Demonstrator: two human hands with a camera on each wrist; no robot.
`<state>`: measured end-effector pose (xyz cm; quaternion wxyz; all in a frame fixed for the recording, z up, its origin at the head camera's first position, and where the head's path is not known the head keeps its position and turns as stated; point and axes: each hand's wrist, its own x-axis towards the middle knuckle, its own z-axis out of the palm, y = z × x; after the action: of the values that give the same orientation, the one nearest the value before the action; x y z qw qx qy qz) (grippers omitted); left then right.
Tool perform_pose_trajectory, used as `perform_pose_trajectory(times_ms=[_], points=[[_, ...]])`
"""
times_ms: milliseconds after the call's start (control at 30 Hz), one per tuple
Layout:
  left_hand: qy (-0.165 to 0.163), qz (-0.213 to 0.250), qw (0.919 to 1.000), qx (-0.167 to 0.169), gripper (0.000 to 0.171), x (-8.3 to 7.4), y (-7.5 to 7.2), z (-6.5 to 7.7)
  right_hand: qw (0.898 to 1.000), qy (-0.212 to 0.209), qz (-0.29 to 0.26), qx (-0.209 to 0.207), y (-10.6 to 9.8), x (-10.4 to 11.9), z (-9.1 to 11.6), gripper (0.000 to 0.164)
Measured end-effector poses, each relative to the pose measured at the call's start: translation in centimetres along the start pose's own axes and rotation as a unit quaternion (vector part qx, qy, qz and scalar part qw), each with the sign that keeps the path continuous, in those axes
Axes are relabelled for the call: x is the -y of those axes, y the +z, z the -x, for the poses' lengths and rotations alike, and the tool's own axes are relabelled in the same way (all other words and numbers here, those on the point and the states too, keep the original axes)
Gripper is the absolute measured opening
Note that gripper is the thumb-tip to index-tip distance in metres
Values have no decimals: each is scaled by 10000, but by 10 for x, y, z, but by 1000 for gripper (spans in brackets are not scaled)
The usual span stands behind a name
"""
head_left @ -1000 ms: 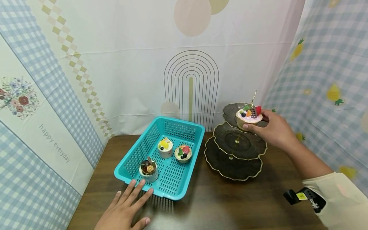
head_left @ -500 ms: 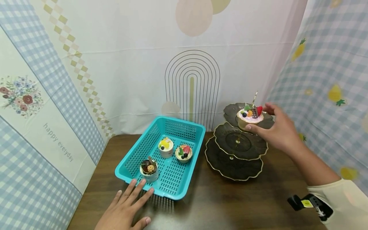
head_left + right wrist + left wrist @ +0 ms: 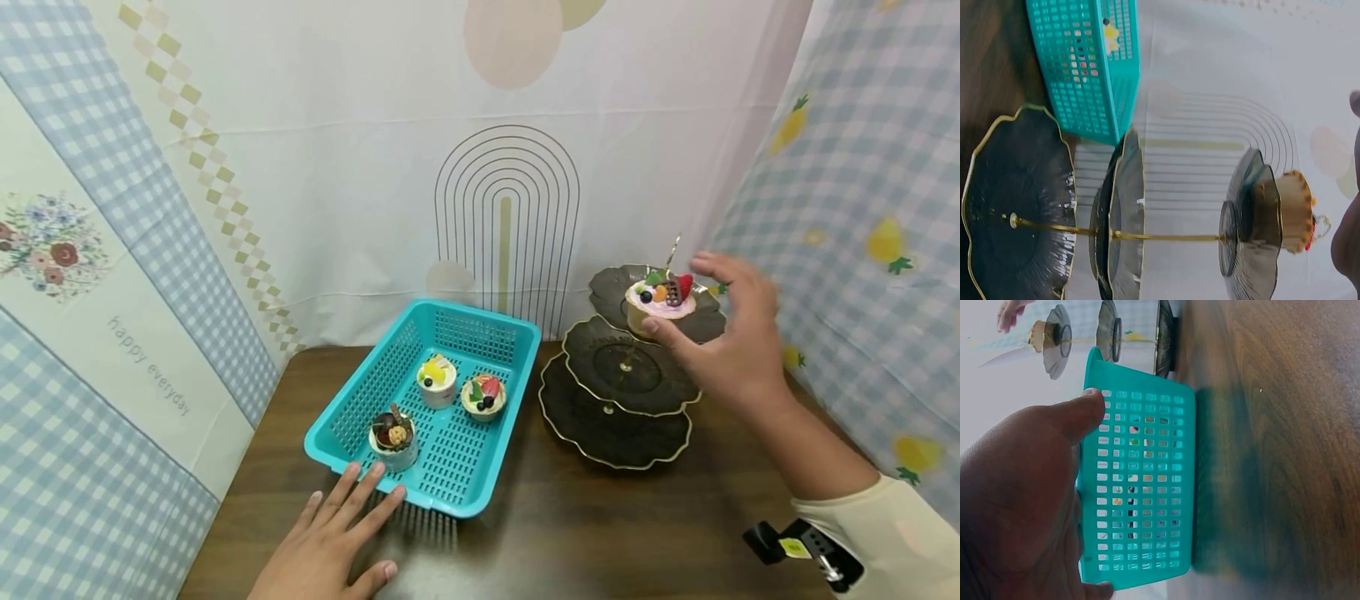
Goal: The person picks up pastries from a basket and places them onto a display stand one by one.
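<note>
A fruit-topped tart (image 3: 658, 310) with purple cream, a strawberry and a chocolate piece sits on the top plate of a three-tier cake stand (image 3: 609, 367). Around it my right hand (image 3: 738, 342) is spread wide, thumb and fingers apart from the tart in the right wrist view. My left hand (image 3: 330, 533) lies with straight fingers on the near rim of a turquoise basket (image 3: 480, 492). Inside the basket are a chocolate-topped cup cake (image 3: 393, 442), a cup cake with yellow fruit (image 3: 437, 383) and a strawberry tart (image 3: 483, 398).
Dark smoked plates with gold wavy edges make up the stand, joined by a gold rod (image 3: 1166, 237). Everything stands on a brown wooden table (image 3: 585, 533). A white printed cloth (image 3: 360, 217) hangs behind, and blue checked cloth (image 3: 847, 217) hangs at the right.
My right hand has let go of the tart, its fingers lifting and spreading away to the right. The tart stays on the top plate. My left hand stays on the basket rim.
</note>
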<state>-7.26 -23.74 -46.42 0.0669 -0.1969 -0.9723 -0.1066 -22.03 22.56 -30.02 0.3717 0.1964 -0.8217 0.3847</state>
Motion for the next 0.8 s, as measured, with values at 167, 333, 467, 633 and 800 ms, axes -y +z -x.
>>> perform_pose_trajectory(times_ms=[167, 333, 467, 633, 800], points=[[-36, 145, 9999, 30, 74, -1, -2, 0, 9911, -1258, -333, 270, 14, 4, 4, 80], [-91, 229, 9996, 147, 73, -2, -3, 0, 9814, -1573, -360, 1035, 26, 14, 14, 76], [-171, 263, 9991, 277, 74, -3, -5, -1, 9702, -1429, -302, 1935, 39, 24, 21, 72], [-193, 240, 9990, 324, 75, -3, -6, -2, 9475, -890, -251, 3061, 60, 34, 31, 77], [-199, 304, 9986, 396, 75, -3, -6, -1, 9291, -432, -199, 3668, 83, 36, 43, 85]])
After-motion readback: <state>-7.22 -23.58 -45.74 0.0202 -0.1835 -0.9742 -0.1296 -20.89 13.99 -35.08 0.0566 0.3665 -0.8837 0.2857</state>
